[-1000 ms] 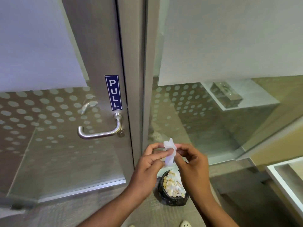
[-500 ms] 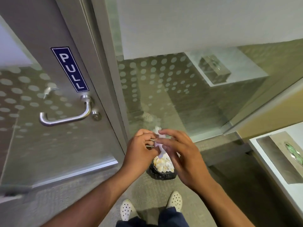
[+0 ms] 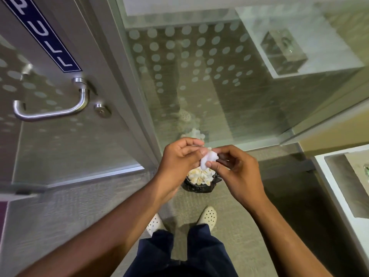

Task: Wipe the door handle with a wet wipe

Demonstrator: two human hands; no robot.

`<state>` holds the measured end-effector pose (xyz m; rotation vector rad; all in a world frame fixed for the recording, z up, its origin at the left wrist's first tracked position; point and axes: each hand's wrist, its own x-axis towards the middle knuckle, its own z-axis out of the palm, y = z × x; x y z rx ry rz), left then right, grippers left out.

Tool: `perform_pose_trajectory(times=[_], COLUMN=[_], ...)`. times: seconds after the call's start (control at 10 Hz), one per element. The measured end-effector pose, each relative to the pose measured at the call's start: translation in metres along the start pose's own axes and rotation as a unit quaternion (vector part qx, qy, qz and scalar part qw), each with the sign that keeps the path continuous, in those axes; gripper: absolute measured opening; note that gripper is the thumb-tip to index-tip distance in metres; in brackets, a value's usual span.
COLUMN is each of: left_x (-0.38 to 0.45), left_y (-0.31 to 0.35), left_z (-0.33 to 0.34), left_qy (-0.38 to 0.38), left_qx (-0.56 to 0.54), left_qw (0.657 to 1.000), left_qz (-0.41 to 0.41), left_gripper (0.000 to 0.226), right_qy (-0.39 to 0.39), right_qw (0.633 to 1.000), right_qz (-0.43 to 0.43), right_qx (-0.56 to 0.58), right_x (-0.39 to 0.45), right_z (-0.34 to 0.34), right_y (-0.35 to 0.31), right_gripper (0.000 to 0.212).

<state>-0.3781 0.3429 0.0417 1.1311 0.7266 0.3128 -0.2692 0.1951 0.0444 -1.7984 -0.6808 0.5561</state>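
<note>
I look down along a glass door (image 3: 65, 148) with frosted dots, which fills the left of the head view. To its right stands a fixed glass panel (image 3: 199, 76) with the same dot pattern. Grey carpet (image 3: 239, 246) covers the floor beneath me, and a white counter edge (image 3: 339, 196) runs down the right side.

On the door's metal frame a blue PULL sign (image 3: 45, 35) slants across the upper left. Just under it sits the door handle (image 3: 54, 108), a brushed steel lever bent at a right angle and reaching toward the left, with a small round lock (image 3: 102, 110) just beside its base. Nothing is touching the handle; both of my hands are well apart from it, lower and to the right.

My dark blue trouser legs (image 3: 179, 254) and two perforated pale clogs (image 3: 208, 216) show at the bottom. On the floor near the foot of the glass panel stands a black bin bag (image 3: 199, 187) full of crumpled pale scraps.

Directly above that bag my left hand (image 3: 177, 162) and right hand (image 3: 237, 172) meet. Between them I hold the wet wipe (image 3: 207, 159), a small white bunched piece. The left thumb and forefinger pinch its upper edge, while the right fingertips (image 3: 209, 164) are closed on its lower part.
</note>
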Motion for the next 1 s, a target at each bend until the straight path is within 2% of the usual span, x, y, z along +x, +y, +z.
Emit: perform_pose_trajectory(times=[0.1, 0.2, 0.3, 0.4, 0.5, 0.6, 0.7, 0.8, 0.9, 1.0], left_x=[0.015, 0.029, 0.032, 0.032, 0.030, 0.031, 0.035, 0.040, 0.053, 0.063], left_y=[-0.018, -0.044, -0.064, -0.098, -0.119, -0.147, -0.158, -0.168, -0.174, -0.178], left_z=[0.003, -0.003, -0.012, -0.027, -0.033, -0.032, -0.029, -0.023, -0.005, 0.009], left_qy=[-0.014, 0.036, 0.082, 0.131, 0.143, 0.154, 0.160, 0.152, 0.124, 0.100], left_qx=[0.024, 0.132, 0.167, 0.230, 0.264, 0.299, 0.310, 0.309, 0.318, 0.341], left_qw=[0.999, 0.990, 0.980, 0.960, 0.949, 0.937, 0.932, 0.934, 0.936, 0.933], left_qz=[-0.030, -0.044, -0.072, -0.094, -0.097, -0.093, -0.096, -0.095, -0.086, -0.062], left_gripper=[0.020, 0.025, 0.026, 0.017, 0.015, 0.016, 0.019, 0.024, 0.027, 0.023], right_qy=[0.038, 0.079, 0.083, 0.084, 0.087, 0.015, -0.085, -0.123, -0.107, -0.099], right_qw=[0.999, 0.993, 0.989, 0.978, 0.964, 0.947, 0.930, 0.914, 0.912, 0.918], right_qz=[0.005, -0.007, -0.020, -0.034, -0.061, -0.007, 0.097, 0.182, 0.179, 0.138], right_qx=[-0.030, -0.082, -0.119, -0.190, -0.245, -0.320, -0.345, -0.342, -0.353, -0.358], right_x=[0.005, 0.009, 0.016, 0.034, 0.052, 0.083, 0.092, 0.094, 0.089, 0.084], right_z=[0.001, 0.005, 0.005, 0.007, 0.013, 0.023, 0.028, 0.021, 0.004, -0.003], right_y=[0.024, 0.054, 0.083, 0.138, 0.175, 0.228, 0.256, 0.273, 0.277, 0.271], right_gripper=[0.024, 0.026, 0.022, 0.027, 0.029, 0.037, 0.045, 0.043, 0.033, 0.032])
